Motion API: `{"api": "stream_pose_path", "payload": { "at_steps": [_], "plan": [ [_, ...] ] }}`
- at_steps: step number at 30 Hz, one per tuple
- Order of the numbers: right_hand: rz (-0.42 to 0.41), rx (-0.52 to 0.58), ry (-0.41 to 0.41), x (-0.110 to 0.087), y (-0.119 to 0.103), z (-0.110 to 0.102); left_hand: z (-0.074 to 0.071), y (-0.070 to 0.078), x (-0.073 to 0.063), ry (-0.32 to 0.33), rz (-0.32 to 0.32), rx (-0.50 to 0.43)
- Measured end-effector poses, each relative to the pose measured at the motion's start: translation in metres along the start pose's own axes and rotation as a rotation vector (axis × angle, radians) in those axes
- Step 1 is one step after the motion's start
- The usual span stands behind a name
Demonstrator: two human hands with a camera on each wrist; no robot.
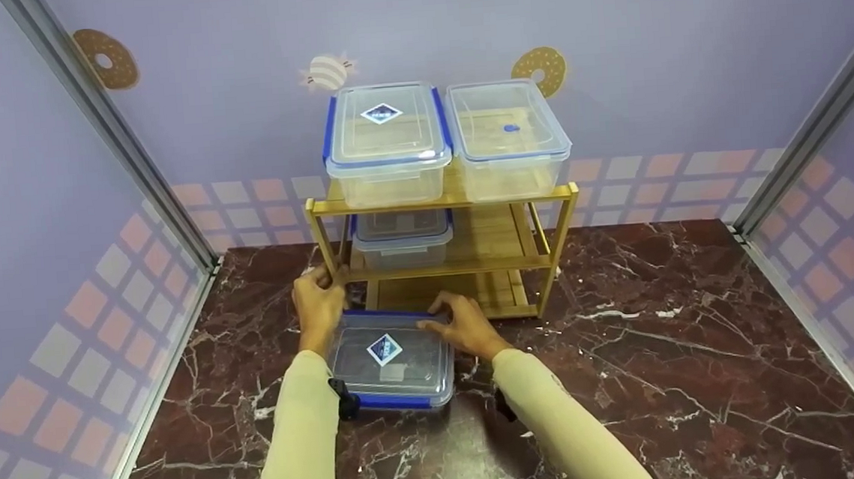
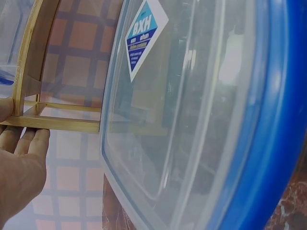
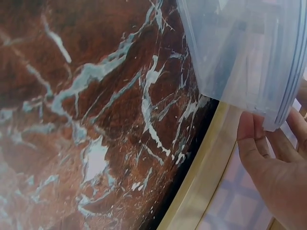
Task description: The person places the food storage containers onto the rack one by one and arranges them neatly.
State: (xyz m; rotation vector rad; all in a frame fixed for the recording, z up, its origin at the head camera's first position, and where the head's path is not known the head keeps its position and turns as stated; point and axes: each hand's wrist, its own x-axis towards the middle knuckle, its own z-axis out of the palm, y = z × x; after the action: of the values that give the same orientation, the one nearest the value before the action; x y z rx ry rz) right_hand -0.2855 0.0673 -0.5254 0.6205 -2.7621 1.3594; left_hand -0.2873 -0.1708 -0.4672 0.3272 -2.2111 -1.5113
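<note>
A clear lidded storage box (image 1: 360,364) with blue side clips and a diamond label stands on the floor, before the lowest tier of a wooden shelf rack (image 1: 448,268). My right hand (image 1: 467,328) holds the box by its far right corner; in the right wrist view its fingers (image 3: 248,143) bend round the rim. On the left, my left hand (image 1: 317,307) grips the rack's front post near the middle tier. Its fingers (image 2: 38,143) curl under the wooden frame (image 2: 67,123) in the left wrist view, with the thumb on the other side.
Two more clear boxes stand on the rack's top, one with blue clips (image 1: 393,185) and one with a small blue valve (image 1: 509,181). Another box (image 1: 405,254) sits on the middle tier. Patterned panels enclose the dark red marble floor (image 1: 646,359) on three sides.
</note>
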Motion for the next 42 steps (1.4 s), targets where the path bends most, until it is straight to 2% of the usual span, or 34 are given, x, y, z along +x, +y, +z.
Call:
{"api": "stream_pose_path", "payload": {
  "at_steps": [6,11,18,27,35,42],
  "plan": [
    [-0.015,0.009,-0.013,-0.008,0.003,-0.005,0.001,-0.002,0.0,-0.005,0.01,0.013],
    [-0.034,0.018,-0.013,-0.014,0.008,-0.009,-0.001,-0.001,0.001,-0.021,-0.005,0.034],
    [-0.023,-0.007,-0.015,-0.027,0.012,-0.02,-0.002,-0.002,0.002,-0.032,-0.036,0.014],
    [-0.033,-0.098,0.042,-0.052,0.022,-0.037,-0.001,-0.001,0.001,-0.027,-0.023,0.006],
    [0.008,-0.097,0.065,-0.076,0.028,-0.054,-0.002,0.0,0.002,-0.041,-0.03,-0.03],
    [0.002,-0.17,0.123,-0.095,0.035,-0.066,-0.002,-0.001,0.002,-0.03,-0.015,-0.003]
  ]
}}
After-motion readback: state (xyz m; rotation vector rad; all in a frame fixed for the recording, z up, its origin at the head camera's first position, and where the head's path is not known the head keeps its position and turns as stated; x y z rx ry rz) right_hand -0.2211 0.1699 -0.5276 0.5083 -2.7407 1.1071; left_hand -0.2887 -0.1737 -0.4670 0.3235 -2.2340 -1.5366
